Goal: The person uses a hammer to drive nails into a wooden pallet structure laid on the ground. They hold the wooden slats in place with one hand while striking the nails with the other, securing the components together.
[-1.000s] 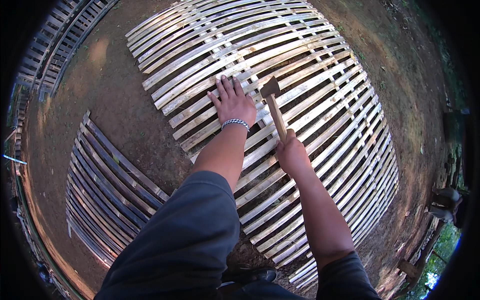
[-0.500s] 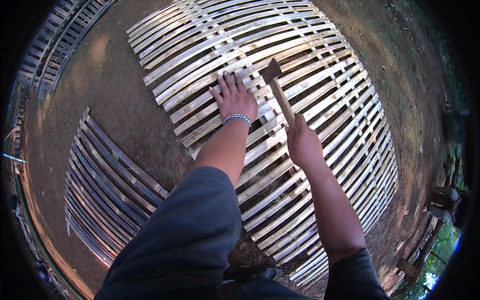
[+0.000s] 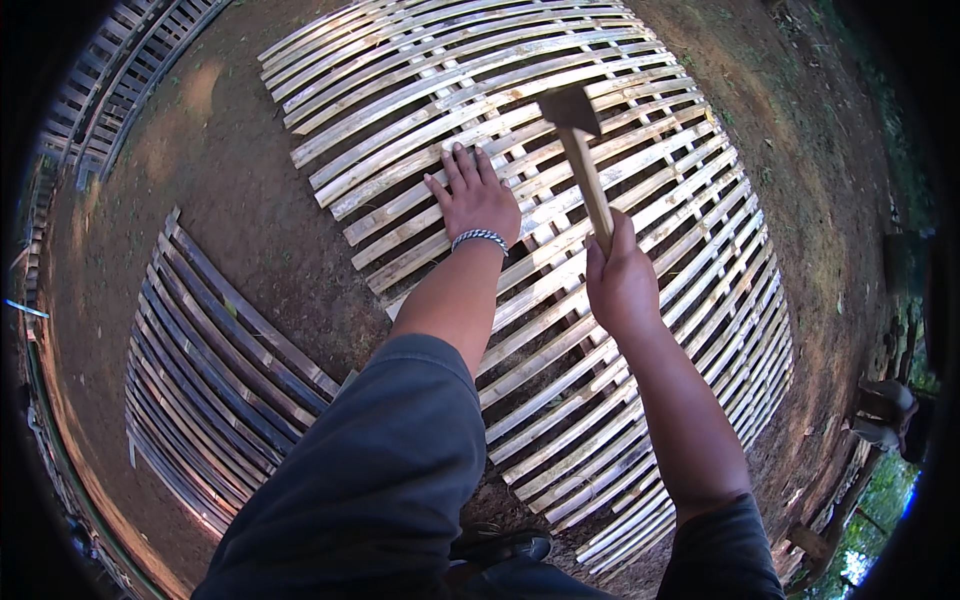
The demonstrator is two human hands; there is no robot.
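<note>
A wide panel of pale split-bamboo slats, fixed across several crosspieces, lies low over the ground in front of me. My left hand, with a chain bracelet at its wrist, rests flat on the slats with its fingers spread. In my right hand is a hatchet, gripped by its wooden handle. The dark metal head is raised above the panel, to the right of my left hand, and does not appear to touch it.
A second panel of darker slats lies on the bare earth to the left. Another slatted frame stands at the far left. My dark shoe shows below the panel. A grey-brown shape at the right rim is unclear.
My right hand and the hatchet have moved slightly right, and the hatchet head has swung up and turned. My left hand stays on nearly the same spot on the slats.
</note>
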